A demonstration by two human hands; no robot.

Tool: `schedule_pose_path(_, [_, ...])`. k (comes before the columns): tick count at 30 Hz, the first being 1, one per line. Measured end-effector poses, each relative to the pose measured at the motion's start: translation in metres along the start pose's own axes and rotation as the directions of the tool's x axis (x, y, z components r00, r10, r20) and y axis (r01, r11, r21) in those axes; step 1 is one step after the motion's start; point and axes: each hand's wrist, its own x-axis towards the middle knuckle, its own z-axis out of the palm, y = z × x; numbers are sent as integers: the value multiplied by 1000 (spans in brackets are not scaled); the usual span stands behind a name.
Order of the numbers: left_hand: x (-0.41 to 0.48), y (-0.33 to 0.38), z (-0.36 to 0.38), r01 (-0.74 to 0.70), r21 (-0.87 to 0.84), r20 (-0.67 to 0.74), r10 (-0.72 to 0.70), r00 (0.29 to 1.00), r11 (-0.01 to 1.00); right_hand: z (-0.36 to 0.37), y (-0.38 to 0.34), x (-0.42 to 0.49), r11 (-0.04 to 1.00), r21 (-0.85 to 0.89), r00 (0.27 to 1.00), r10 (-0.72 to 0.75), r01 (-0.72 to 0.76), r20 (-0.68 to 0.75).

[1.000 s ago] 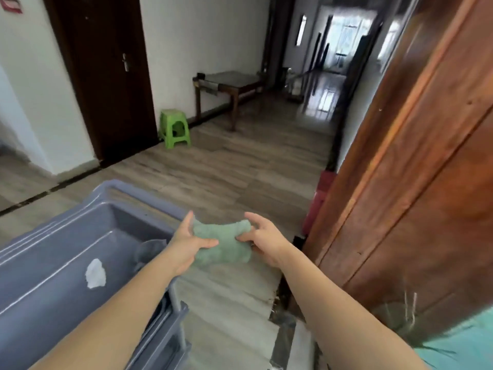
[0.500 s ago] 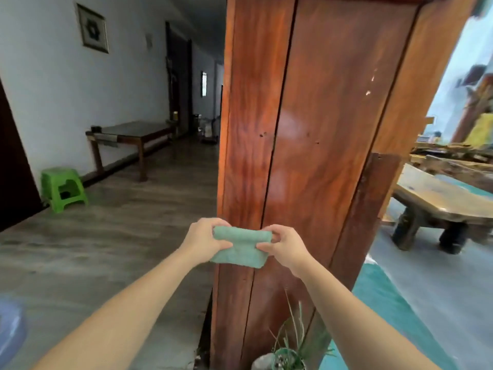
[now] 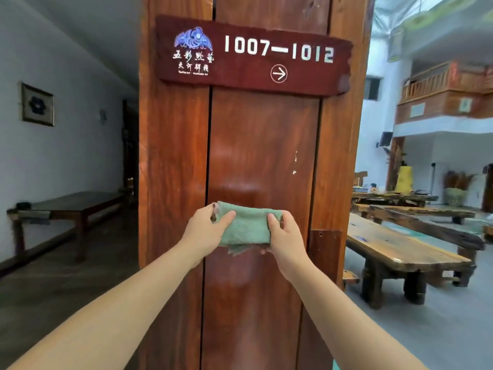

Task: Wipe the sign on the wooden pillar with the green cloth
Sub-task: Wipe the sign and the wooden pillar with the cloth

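A dark red sign with white numbers "1007—1012", an arrow and a blue emblem is fixed high on the wooden pillar. A folded green cloth is held in front of the pillar, well below the sign. My left hand grips its left end and my right hand grips its right end, thumbs on top. A frayed edge hangs under the cloth.
A corridor runs along the left with a dark low table and a framed picture on the white wall. Heavy wooden benches stand to the right in an open hall with a balcony.
My view has risen from the floor and a grey cart, past the pillar's lower part, up to the sign. Both hands have kept hold of the cloth and lifted it.
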Motion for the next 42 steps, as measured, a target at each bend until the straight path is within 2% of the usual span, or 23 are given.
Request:
schedule_pose_path(2, [27,5,-2,-37,-49,-39,35,999,998,-1,-14,28,992,-84,995,-97,97,10])
schedule_pose_path(6, [90,30,-13,-114,-142,33,120,992,983,-11,-58,83,951,-188,969,-243,245,37])
schedule_pose_path(10, [149,71,-12,-256,-162,68,270,961,953,-22,-108,132,874,-290,912,-410,389,-13])
schedule_pose_path(12, [171,89,-6,-304,-147,104,320,942,941,-34,-130,153,810,-399,876,-482,430,-34])
schedule_pose_path(16, [197,128,15,-360,-107,141,372,917,927,-61,-169,192,619,-625,794,-608,475,1])
schedule_pose_path(19, [207,153,34,-389,-25,124,389,913,921,-77,-196,218,435,-738,697,-714,517,68])
schedule_pose_path(22, [213,181,55,-339,-106,109,349,931,935,-80,-222,238,303,-781,599,-793,546,112])
schedule_pose_path(23, [215,190,62,-299,-165,107,319,942,940,-79,-230,243,231,-822,558,-821,521,123])
schedule_pose_path(25, [218,208,73,-234,-285,125,278,952,930,-76,-246,254,55,-923,435,-891,381,126])
schedule_pose_path(26, [221,215,78,-224,-329,133,279,951,918,-75,-253,257,14,-947,379,-918,320,115])
schedule_pose_path(27, [224,221,82,-230,-358,133,294,947,905,-73,-259,261,15,-954,346,-933,301,95])
schedule_pose_path(28, [228,227,85,-249,-374,123,314,942,893,-70,-263,264,50,-944,347,-935,326,71])
schedule_pose_path(32, [244,242,92,-280,-418,48,329,943,864,-53,-262,274,328,-784,480,-876,527,-43])
schedule_pose_path(34, [250,244,95,-253,-458,27,298,954,852,-47,-254,278,385,-714,482,-873,585,-76])
schedule_pose_path(36, [253,242,96,-225,-495,25,273,962,839,-45,-245,282,401,-691,470,-877,601,-101])
schedule_pose_path(39, [252,236,92,-215,-503,29,265,964,837,-43,-234,289,373,-747,462,-881,550,-100])
schedule_pose_path(40, [251,233,90,-254,-432,-3,280,960,865,-41,-231,292,357,-766,465,-881,535,-86])
schedule_pose_path(42, [248,222,81,-392,-137,-97,382,919,910,-37,-227,297,327,-797,482,-875,508,-51])
